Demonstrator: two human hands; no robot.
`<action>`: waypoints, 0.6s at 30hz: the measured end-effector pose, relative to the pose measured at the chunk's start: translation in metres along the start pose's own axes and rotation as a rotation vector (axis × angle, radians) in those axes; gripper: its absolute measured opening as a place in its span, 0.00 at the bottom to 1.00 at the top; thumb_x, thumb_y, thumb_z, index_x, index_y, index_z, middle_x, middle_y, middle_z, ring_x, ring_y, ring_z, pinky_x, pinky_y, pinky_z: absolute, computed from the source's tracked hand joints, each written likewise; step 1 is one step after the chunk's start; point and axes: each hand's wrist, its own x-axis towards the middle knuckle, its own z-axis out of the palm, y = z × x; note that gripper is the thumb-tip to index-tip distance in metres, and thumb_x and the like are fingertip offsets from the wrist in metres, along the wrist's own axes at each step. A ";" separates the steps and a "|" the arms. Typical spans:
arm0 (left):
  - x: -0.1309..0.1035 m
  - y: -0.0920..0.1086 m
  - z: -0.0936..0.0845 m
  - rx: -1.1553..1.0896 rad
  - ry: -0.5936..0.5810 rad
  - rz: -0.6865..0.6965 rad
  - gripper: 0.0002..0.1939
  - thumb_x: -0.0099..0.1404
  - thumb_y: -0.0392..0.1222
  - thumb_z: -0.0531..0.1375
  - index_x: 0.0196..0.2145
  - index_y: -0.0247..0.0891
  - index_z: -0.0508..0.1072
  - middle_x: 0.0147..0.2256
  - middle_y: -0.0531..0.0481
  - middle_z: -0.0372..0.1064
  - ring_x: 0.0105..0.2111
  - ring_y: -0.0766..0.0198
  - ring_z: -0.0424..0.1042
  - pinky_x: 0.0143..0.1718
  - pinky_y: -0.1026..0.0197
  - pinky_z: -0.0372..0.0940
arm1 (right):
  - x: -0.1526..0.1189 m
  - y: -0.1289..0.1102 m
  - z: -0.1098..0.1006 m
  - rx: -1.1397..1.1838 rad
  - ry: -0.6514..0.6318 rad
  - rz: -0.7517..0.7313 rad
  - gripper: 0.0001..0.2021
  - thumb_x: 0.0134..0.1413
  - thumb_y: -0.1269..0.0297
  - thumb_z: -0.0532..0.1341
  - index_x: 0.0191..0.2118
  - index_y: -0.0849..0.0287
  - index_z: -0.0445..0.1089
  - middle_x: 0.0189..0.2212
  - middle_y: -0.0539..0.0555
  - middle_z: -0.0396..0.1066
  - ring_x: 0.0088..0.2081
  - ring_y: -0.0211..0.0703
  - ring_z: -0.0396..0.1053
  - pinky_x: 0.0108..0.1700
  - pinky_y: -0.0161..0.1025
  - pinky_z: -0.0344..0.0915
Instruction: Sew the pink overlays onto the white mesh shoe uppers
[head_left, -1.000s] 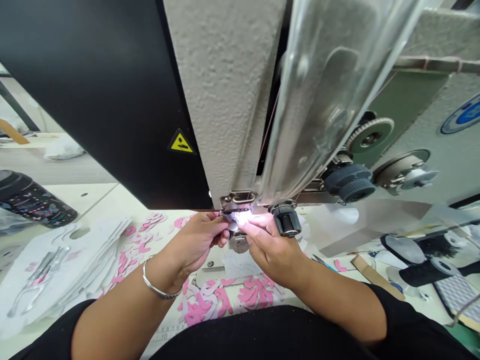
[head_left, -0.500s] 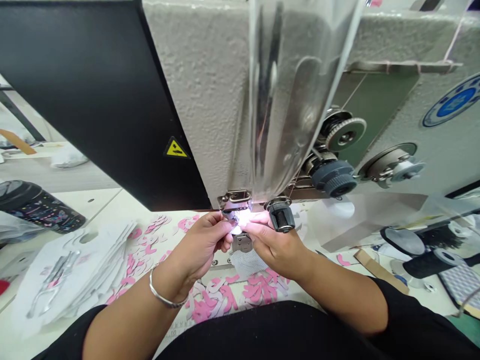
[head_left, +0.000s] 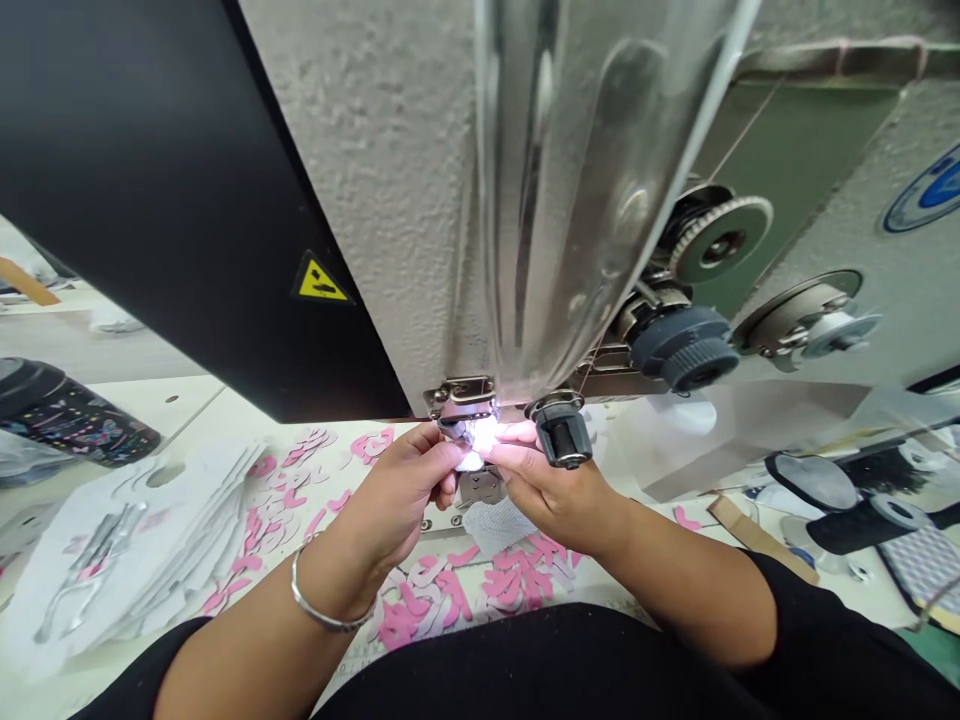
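Just under the machine (head_left: pixel 375 190), a small piece (head_left: pixel 471 462) is pinched by the fingers of the left hand (head_left: pixel 401 485) from 9 o'clock; from 4 it's touched by the right hand (head_left: pixel 562 495), clamped or not can't be told, too bright.

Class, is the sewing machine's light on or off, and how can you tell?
On: a white glare falls between the left hand and right hand, under the sewing machine's head.

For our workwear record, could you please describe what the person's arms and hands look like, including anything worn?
Plain black fabric sleeves cover the upper arms and end near the elbows, with no markings visible. The left hand and right hand are ungloved. A slim, rounded, silver-coloured bangle circles the left wrist; the right wrist shows none.
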 end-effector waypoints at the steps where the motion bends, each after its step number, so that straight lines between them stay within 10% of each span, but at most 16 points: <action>1: 0.000 0.000 0.000 0.001 0.001 0.000 0.04 0.54 0.38 0.63 0.27 0.38 0.71 0.18 0.58 0.61 0.18 0.73 0.58 0.18 0.68 0.55 | 0.000 0.000 0.000 0.000 0.007 -0.003 0.13 0.58 0.75 0.58 0.47 0.57 0.73 0.44 0.57 0.71 0.46 0.47 0.70 0.50 0.51 0.68; 18: 0.017 0.001 -0.017 0.014 -0.131 -0.022 0.08 0.53 0.38 0.65 0.20 0.37 0.71 0.15 0.56 0.61 0.16 0.73 0.58 0.19 0.68 0.54 | -0.002 -0.011 0.000 -0.066 -0.045 0.050 0.16 0.60 0.72 0.57 0.52 0.56 0.70 0.45 0.57 0.72 0.48 0.49 0.69 0.52 0.52 0.67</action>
